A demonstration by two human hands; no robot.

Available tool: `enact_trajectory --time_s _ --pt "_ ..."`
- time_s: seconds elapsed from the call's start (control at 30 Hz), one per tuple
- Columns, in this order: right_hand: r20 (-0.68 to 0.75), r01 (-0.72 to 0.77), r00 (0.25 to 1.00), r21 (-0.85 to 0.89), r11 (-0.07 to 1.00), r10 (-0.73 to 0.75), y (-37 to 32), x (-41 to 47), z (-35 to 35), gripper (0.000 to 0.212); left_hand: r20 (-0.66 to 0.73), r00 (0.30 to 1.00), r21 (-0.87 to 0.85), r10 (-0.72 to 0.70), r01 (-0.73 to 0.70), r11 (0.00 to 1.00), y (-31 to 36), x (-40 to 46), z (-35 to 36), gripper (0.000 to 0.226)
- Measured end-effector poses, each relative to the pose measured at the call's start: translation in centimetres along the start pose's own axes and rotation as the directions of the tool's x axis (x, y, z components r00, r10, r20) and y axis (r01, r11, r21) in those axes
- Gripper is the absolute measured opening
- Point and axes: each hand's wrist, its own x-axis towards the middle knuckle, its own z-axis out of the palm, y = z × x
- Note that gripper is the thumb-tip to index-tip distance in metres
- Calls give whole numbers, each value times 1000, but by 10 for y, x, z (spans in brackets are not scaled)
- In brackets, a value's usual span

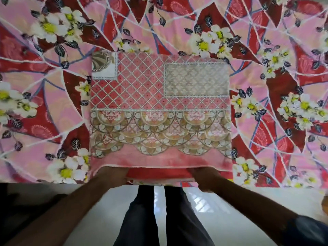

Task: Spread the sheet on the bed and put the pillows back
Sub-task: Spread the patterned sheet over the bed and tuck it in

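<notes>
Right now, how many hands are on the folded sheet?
2. The left hand grips the near edge of the folded sheet at its left corner; the right hand grips the same edge towards the right. Fingers partly hidden underneath.

One head-worn wide-angle view, looking steeply down from close above; bed (53, 86) fills the far half; floor (221, 210) and legs (142, 219) near.

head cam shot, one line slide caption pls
Both hands, left and right, grip the near edge of a folded sheet lying on the floral-covered bed.
</notes>
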Motion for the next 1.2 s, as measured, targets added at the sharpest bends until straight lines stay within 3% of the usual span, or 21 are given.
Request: enact_trajectory --time_s 0.07,0.1,0.13,0.2,0.23,0.3,0.37,0.43,0.5,0.6,0.7,0.77,0.8,0.9,0.97,1.03,1.1,1.2 --pt "29 63 997 95 993 -66 -11 -4 -13 88 152 984 -45 89 -83 995 12 -10 -7 50" --pt "86 128 985 203 971 -148 -17 -9 -22 77 255 952 -182 170 -125 975 20 -21 -16 42" --pt "120 201 961 309 930 -248 -23 -14 -33 58 249 940 -300 234 -155 941 27 -35 -31 34" --pt "-67 295 954 405 865 -293 -23 -17 -61 32 -69 965 -385 252 -259 886 21 -47 -53 18" --pt "-230 306 946 404 862 -228 -20 -13 -77 33 -301 943 -406 140 -259 876 6 -46 -62 11" --pt "-554 291 831 365 884 -44 -12 8 -101 45 -594 781 -555 -192 -225 801 -28 -39 -79 18" --pt "-707 186 704 276 943 68 -9 36 -118 57 -620 625 -673 -474 -113 731 -62 -31 -89 44" --pt "-717 73 688 218 973 109 -19 58 -130 64 -535 567 -771 -627 -23 637 -84 -29 -90 59" --pt "-688 36 721 163 986 88 -38 72 -131 67 -441 597 -857 -670 -58 512 -85 -29 -88 61" --pt "-583 138 804 -12 990 -119 -76 87 -115 74 -415 603 -886 -681 -100 452 -87 -25 -69 64" --pt "-360 376 884 172 910 -297 -100 87 -108 86 -275 675 -955 -685 -107 278 -94 -23 -44 78" --pt "-274 441 886 255 861 -373 -110 86 -115 67 -321 651 -938 -688 -115 328 -95 -24 -31 77" --pt "-300 460 873 240 855 -385 -115 86 -122 52 -360 634 -925 -685 -145 352 -93 -25 -28 73" --pt "-551 467 799 318 825 -240 -130 91 -151 35 -404 617 -914 -675 -260 310 -92 -31 -22 57" --pt "-678 505 731 462 729 -76 -143 94 -176 31 -422 630 -903 -651 -358 239 -94 -32 -18 46" --pt "-681 538 731 609 582 37 -160 91 -204 31 -448 640 -883 -624 -428 195 -95 -32 -15 31" --pt "-646 565 763 682 464 22 -181 89 -231 33 -451 651 -872 -610 -468 144 -93 -30 -16 22" --pt "-583 514 812 735 442 26 -205 103 -247 23 -424 704 -863 -569 -506 17 -87 -30 -19 23"
